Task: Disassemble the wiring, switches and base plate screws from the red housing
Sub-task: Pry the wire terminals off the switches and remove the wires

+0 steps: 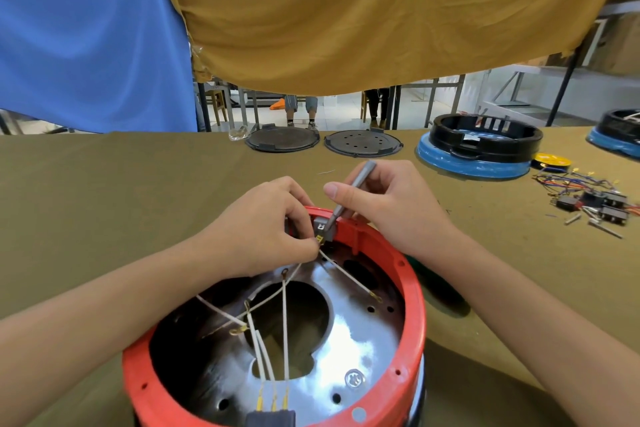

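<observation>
The red housing [412, 308] stands open-side up at the bottom centre, with a shiny metal base plate [356, 333] inside. Several white wires [341, 272] cross the plate. A grey switch [325, 229] sits at the housing's far rim. My left hand [273, 218] pinches a yellow wire connector at that switch. My right hand [388, 204] grips a grey screwdriver [349, 196], its tip down at the switch. A second dark connector block [272, 418] with three wires sits at the near rim. A screw [354, 378] shows on the plate.
On the olive table, two dark round plates [282, 139] [363, 142] lie at the back. A black ring on a blue base [481, 149] stands back right, a yellow spool [550, 161] beside it. Removed switches, wires and screws [588, 199] lie at the right.
</observation>
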`<state>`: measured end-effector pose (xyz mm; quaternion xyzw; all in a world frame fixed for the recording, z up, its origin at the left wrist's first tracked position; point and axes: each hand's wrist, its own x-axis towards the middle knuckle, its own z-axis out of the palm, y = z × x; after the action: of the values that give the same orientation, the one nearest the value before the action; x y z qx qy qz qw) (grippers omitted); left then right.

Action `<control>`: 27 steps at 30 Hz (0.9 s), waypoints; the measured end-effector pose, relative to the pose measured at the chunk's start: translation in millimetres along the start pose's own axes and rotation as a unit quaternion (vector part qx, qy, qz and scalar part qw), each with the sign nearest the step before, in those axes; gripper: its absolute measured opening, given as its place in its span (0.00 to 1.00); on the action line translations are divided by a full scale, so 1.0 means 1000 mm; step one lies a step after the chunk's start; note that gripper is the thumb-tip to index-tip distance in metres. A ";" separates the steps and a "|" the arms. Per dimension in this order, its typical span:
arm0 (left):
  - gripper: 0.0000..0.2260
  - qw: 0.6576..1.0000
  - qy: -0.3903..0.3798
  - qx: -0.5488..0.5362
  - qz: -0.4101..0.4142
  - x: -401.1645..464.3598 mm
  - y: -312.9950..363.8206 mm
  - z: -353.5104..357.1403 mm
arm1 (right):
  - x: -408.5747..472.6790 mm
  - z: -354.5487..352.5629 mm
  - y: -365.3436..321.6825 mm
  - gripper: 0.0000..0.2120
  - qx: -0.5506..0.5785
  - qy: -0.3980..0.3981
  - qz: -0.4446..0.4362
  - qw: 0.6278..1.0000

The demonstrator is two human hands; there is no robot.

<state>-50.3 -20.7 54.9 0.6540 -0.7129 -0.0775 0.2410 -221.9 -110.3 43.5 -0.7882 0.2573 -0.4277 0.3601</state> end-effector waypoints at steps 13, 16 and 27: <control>0.08 0.999 -0.035 0.016 0.012 0.002 -0.004 -0.008 | 0.000 -0.003 0.002 0.13 0.033 -0.018 0.030 0.999; 0.06 0.999 -0.044 0.000 0.003 0.002 -0.007 -0.012 | -0.001 -0.002 0.001 0.14 0.074 0.003 0.036 0.997; 0.04 0.976 0.010 -0.209 -0.064 -0.002 -0.006 -0.020 | -0.009 0.009 -0.015 0.10 0.174 -0.014 -0.022 0.984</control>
<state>-36.0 -15.8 69.4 0.6339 -0.6352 -0.2335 0.3743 -217.1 -91.7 47.9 -0.7252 0.1563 -0.4625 0.4856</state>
